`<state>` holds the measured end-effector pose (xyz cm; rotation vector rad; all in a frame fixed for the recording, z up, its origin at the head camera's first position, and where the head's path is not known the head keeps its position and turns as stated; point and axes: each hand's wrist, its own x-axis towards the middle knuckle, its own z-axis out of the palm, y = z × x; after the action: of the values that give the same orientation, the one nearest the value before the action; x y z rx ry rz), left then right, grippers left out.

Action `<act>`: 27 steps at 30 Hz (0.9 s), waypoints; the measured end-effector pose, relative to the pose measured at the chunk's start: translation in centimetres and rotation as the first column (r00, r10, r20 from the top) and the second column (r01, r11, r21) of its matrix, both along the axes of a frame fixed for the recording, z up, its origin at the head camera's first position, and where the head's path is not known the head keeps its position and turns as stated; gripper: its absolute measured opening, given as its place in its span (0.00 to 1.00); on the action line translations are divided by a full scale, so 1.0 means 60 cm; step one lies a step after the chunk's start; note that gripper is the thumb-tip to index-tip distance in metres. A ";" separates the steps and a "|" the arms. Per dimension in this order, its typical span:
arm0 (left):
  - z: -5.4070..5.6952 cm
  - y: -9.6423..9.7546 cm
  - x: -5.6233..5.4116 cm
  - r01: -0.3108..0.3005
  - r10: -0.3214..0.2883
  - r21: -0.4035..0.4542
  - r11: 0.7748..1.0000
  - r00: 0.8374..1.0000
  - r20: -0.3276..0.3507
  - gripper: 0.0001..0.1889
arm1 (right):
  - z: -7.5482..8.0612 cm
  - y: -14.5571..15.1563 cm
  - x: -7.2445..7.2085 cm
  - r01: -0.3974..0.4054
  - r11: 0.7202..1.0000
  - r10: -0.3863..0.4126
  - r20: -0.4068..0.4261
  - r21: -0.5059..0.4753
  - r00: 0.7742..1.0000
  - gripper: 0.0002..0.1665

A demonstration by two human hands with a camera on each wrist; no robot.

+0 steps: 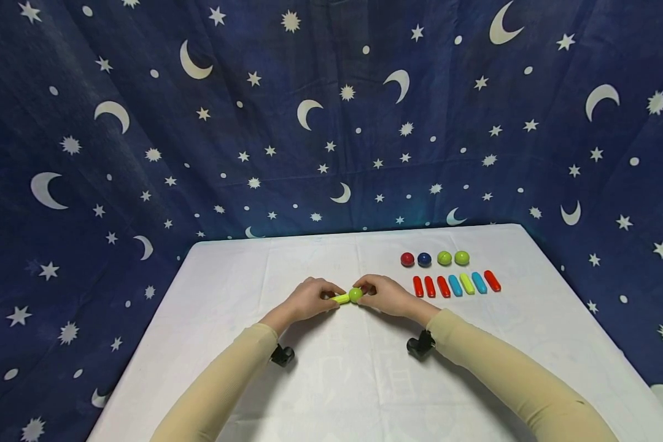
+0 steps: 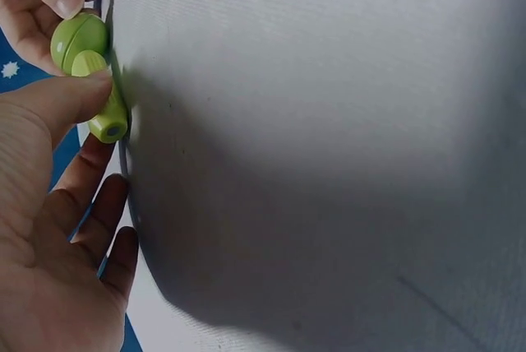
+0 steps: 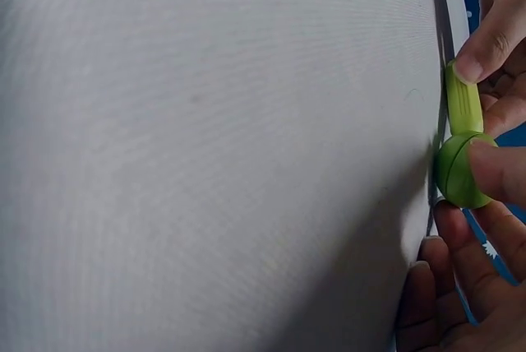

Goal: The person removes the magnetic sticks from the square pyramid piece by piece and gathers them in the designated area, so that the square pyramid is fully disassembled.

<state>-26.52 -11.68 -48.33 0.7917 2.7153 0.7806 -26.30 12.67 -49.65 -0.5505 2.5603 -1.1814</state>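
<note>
Near the middle of the table, my left hand [image 1: 311, 298] pinches a short yellow-green rod [image 1: 341, 299] between thumb and fingers. My right hand [image 1: 385, 294] grips a green ball [image 1: 356, 294] by its sides. One end of the rod meets the ball, so the two lie in a line between the hands. In the left wrist view, the free end of the rod [image 2: 108, 128] shows a small round grey spot. A seam runs around the ball [image 3: 460, 169] in the right wrist view, with my right thumb on it.
To the right lies a row of several rods, red [image 1: 443, 286], blue [image 1: 479, 282] and yellow-green [image 1: 466, 283]. Behind them sit a red ball [image 1: 407, 259], a dark blue ball [image 1: 424, 259] and two green balls [image 1: 444, 258]. A star-patterned curtain [image 1: 287, 172] hangs behind the white table [image 1: 331, 393].
</note>
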 end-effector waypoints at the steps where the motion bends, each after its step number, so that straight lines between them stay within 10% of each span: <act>1: 0.000 0.000 0.000 -0.003 0.003 -0.001 1.000 1.000 0.001 0.15 | 0.000 0.000 0.000 -0.001 1.000 0.001 0.001 -0.002 1.000 0.19; 27: 0.001 -0.002 -0.001 -0.005 0.005 -0.025 1.000 1.000 0.010 0.15 | 0.000 0.003 -0.003 -0.056 0.997 0.058 -0.058 0.045 0.997 0.18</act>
<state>-26.60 -11.78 -48.29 0.7734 2.7141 0.7475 -26.45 12.86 -49.63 -0.6534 2.5943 -1.1044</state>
